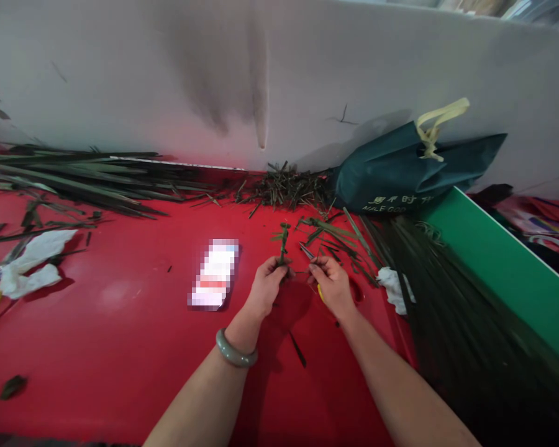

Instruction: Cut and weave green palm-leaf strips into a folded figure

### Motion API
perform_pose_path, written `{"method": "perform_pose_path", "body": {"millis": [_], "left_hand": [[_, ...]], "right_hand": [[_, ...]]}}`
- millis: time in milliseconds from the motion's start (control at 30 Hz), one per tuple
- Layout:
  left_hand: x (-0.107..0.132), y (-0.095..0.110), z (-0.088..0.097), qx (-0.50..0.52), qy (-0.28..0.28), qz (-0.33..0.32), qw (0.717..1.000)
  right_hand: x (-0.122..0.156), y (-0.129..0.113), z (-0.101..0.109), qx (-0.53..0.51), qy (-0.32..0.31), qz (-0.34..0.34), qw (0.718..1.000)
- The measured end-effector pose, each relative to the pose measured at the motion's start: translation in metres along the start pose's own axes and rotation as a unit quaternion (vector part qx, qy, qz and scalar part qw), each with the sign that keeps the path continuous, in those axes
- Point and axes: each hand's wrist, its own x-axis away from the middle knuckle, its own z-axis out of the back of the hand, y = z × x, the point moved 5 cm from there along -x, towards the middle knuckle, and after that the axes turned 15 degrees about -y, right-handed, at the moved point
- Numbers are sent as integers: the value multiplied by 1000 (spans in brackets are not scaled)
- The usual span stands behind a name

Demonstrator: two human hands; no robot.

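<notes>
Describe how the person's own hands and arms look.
The left hand and right hand are ungloved, and no sleeves show on the forearms. A thick, rounded, glossy grey-green bangle circles the left wrist; the right wrist is bare.

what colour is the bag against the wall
The bag is dark teal; the head view shows it.

From the left hand point(266, 285), the phone point(214, 275) lies at nine o'clock, clippings point(286, 188) at twelve. The bag point(382, 177) sits at two.
</notes>
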Motion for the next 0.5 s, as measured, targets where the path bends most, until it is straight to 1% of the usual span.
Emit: {"method": "perform_pose_path", "body": {"millis": [67, 133, 233, 333, 400, 500], "left_hand": [[0, 3, -1, 18, -9, -14, 1000], [1, 4, -1, 32, -7, -21, 999], [2, 4, 0, 55, -1, -20, 998], [2, 1, 0, 71, -5, -9, 997], [2, 0, 0, 72, -5, -3, 997], [2, 0, 0, 74, -4, -1, 997]], "right_hand": [[2, -2, -5, 57, -2, 22, 998], [4, -6, -6, 123, 14, 53, 991], [6, -12, -2, 212, 38, 84, 973], [5, -12, 4, 294, 32, 88, 951], [4, -11, 7, 317, 41, 96, 943], [4, -11, 9, 318, 57, 114, 939]]}}
